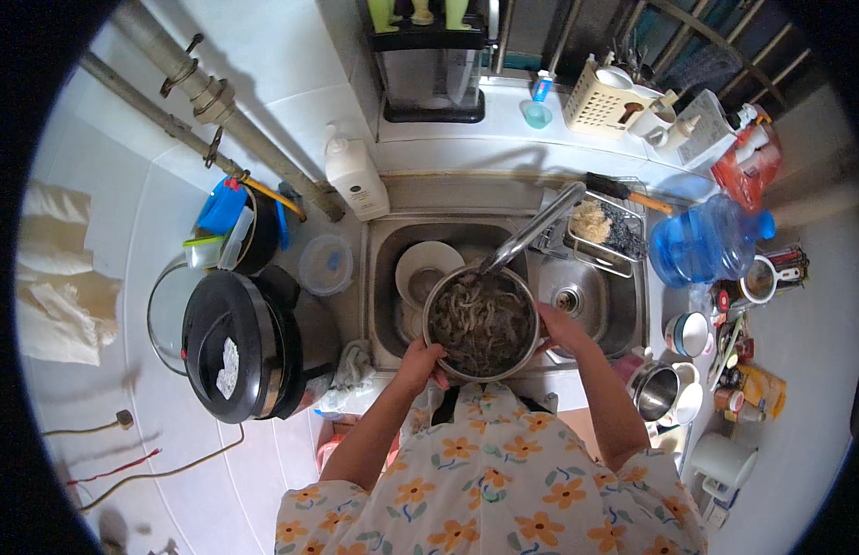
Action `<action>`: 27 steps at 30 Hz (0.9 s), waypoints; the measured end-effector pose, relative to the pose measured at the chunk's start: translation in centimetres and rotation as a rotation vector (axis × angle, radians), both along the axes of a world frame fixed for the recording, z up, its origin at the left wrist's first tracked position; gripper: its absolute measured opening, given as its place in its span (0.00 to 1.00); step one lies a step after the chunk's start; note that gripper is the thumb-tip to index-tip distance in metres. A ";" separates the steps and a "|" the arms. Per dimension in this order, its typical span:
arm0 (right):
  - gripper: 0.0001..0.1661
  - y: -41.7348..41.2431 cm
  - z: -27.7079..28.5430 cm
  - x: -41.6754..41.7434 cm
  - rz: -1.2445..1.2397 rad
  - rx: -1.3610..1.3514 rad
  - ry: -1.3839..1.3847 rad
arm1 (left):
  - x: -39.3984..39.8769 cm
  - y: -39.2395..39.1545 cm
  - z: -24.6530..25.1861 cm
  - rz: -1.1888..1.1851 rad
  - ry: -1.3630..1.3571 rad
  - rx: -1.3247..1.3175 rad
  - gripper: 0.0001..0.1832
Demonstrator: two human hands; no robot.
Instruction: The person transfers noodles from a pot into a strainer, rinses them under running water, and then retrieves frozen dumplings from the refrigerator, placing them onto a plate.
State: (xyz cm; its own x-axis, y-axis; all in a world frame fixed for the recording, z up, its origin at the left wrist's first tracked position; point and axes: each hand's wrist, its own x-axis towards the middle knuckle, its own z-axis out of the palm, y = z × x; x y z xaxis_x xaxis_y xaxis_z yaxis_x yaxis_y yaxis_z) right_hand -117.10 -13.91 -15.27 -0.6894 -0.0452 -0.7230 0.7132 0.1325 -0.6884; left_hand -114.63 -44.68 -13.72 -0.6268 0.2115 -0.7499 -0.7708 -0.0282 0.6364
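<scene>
My left hand (422, 365) grips the near left rim of a round metal basin (436, 361). On the basin's right side, my right hand (561, 329) has hold of the edge. Inside lie many greyish, slender pieces that look like raw shrimp (474, 309) in dark water. The basin is held level over the near part of the left sink bowl (391, 239). A chrome faucet (537, 225) reaches down to its far rim; whether water runs cannot be told. Behind the basin, a white bowl (415, 260) sits in the sink, partly hidden.
A black electric cooker (238, 347) and clear plastic lid (325, 265) stand left. A white pump bottle (358, 177) is at the back. Right are the second sink bowl (589, 298), a wire rack (613, 263), a blue water jug (703, 241) and a steel pot (655, 392).
</scene>
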 end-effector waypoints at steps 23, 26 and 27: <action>0.14 5.4 -5.2 11.0 -0.361 0.095 0.114 | -1.3 7.8 -7.2 -0.437 0.229 -0.261 0.20; 0.13 5.1 -3.8 10.9 -0.422 0.052 0.098 | -1.8 8.4 -4.8 -0.465 0.165 -0.229 0.26; 0.15 5.4 -4.0 10.9 -0.364 0.092 0.080 | -1.8 8.5 -4.7 -0.482 0.204 -0.231 0.26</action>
State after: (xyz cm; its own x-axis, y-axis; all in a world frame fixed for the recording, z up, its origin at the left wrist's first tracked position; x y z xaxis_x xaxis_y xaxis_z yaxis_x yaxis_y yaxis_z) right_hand -106.15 -8.46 -19.28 -0.7029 0.2756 -0.6558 0.6694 -0.0555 -0.7408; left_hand -116.40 -36.14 -18.47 -0.6369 0.3540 -0.6849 -0.5231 0.4541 0.7212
